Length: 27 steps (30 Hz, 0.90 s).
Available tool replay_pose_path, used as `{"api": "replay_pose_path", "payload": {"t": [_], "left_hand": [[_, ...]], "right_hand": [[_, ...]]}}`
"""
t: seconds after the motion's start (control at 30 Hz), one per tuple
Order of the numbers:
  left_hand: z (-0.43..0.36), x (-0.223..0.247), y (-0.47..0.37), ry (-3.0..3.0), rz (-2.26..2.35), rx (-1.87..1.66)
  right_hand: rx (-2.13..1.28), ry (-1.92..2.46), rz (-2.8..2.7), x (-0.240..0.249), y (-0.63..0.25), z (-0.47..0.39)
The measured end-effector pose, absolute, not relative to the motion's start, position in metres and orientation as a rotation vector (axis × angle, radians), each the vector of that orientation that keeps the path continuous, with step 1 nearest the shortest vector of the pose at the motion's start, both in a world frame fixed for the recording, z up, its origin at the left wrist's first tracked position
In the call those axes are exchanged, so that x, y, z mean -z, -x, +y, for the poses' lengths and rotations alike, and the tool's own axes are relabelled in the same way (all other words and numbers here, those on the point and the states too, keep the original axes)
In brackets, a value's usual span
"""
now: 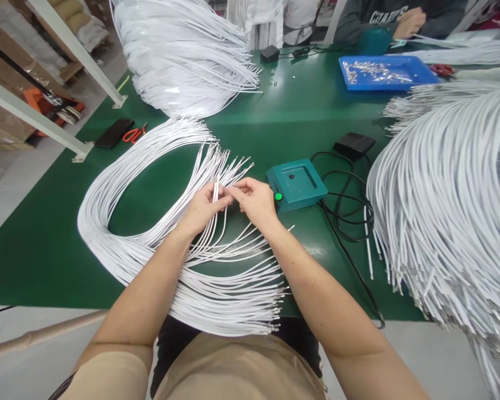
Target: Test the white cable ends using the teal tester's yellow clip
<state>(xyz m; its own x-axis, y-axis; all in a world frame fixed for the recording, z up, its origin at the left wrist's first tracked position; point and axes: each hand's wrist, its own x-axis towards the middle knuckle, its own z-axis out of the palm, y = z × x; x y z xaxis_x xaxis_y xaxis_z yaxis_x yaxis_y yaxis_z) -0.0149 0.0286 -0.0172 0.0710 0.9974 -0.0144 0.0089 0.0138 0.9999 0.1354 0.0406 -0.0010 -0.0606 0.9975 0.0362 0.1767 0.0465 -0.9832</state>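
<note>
A curved bundle of white cables (95, 205) lies on the green table, with metal-tipped ends fanned out on its right side. Over these ends, my left hand (204, 207) is closed on a few white cables, which rise between its thumb and fingers. My right hand (253, 199) meets it fingertip to fingertip in a pinch, and a white cable appears to run into it; the very tip is hidden by the fingers. Just right of my right hand sits a teal box-shaped device (298, 184) with a lit green button (279, 196).
Large piles of white cables stand at the back (183, 55) and at the right (445, 194). A blue tray (389, 73) holds small metal parts. Black cords (341, 216), a black pedal-like block (354, 145), orange-handled scissors (134, 134) and a dark phone-like object (114, 133) lie around. Opposite, a person's hand (410, 23) handles cables.
</note>
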Motion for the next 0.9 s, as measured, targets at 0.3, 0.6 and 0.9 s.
{"api": "replay_pose_path", "payload": {"t": [0.3, 0.6, 0.9], "left_hand": [[0.027, 0.01, 0.014, -1.198, 1.111, -1.144], [0.025, 0.008, 0.014, -1.308, 1.062, -1.037], [0.025, 0.009, 0.019, -1.314, 1.123, -1.055]], "right_hand": [[-1.719, 0.956, -0.911, -0.004, -0.133, 0.039], [-1.811, 0.924, -0.928, -0.013, -0.137, 0.04], [-2.07, 0.73, -0.794, -0.005, -0.142, 0.042]]}}
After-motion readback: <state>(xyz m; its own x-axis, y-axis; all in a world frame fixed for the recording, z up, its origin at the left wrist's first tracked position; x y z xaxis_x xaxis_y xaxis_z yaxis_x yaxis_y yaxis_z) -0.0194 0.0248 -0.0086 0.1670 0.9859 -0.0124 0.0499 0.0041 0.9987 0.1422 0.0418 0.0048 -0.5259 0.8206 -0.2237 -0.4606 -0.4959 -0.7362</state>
